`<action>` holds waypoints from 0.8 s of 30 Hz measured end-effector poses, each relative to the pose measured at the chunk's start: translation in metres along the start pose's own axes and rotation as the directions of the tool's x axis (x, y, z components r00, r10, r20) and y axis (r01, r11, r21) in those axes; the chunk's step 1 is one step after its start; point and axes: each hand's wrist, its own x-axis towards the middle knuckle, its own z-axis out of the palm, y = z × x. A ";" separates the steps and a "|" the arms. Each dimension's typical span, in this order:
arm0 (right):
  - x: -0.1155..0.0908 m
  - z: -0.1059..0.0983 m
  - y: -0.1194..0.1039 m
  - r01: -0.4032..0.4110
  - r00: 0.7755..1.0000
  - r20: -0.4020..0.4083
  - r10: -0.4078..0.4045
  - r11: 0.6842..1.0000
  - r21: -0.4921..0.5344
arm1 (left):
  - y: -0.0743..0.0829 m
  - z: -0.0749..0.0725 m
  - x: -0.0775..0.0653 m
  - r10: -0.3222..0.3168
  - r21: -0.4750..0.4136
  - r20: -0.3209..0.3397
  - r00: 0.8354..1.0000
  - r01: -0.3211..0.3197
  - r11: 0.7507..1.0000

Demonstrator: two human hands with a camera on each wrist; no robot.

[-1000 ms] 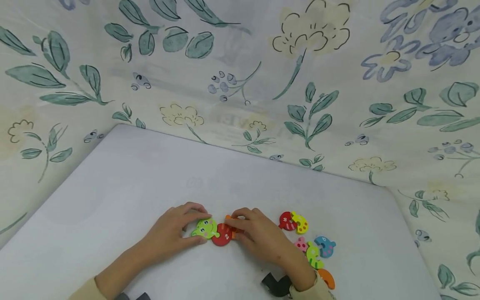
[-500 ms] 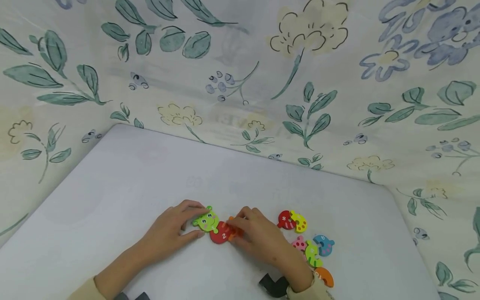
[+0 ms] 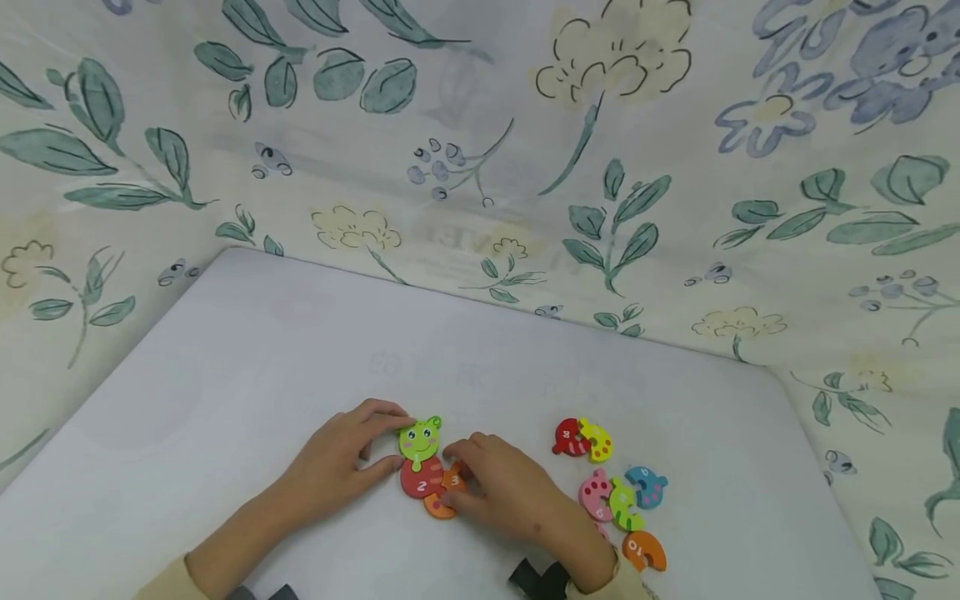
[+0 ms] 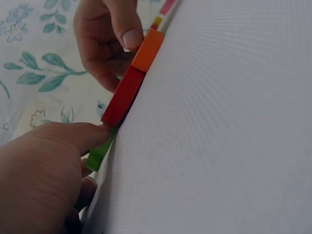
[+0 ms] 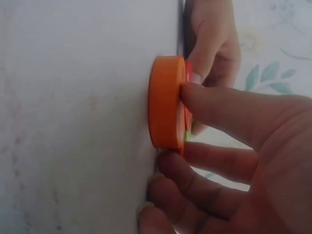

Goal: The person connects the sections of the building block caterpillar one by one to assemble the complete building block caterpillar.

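Note:
A green caterpillar-head puzzle piece (image 3: 420,442) with a smiling face lies joined to a red piece (image 3: 422,478) numbered 2. Against the red piece's right side sits an orange piece (image 3: 439,506) numbered 3. My left hand (image 3: 341,458) pinches the green piece from its left, index finger at the top and thumb low, near the red one. From the right, my right hand (image 3: 506,483) holds the orange piece between thumb and index finger. In the right wrist view the thumb lies on the orange piece's (image 5: 165,102) face, and its other fingers curl below.
On the white table (image 3: 315,333), right of the hands, lie more puzzle pieces: a red one (image 3: 570,438), a yellow one (image 3: 597,442), pink (image 3: 595,495), green (image 3: 624,503), blue (image 3: 647,486) and orange (image 3: 645,550). A black object (image 3: 536,578) shows by the right wrist. Flowered cloth (image 3: 480,150) rises behind.
The joined pieces have turned: the green head now stands upright above the red piece, and the orange piece has swung down and left. The right hand moved left and slightly down with it.

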 end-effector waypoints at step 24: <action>-0.058 -0.038 0.048 -0.190 0.963 -0.172 0.207 0.976 0.109 | 0.004 0.002 -0.011 -0.037 0.013 0.037 0.999 0.037 0.999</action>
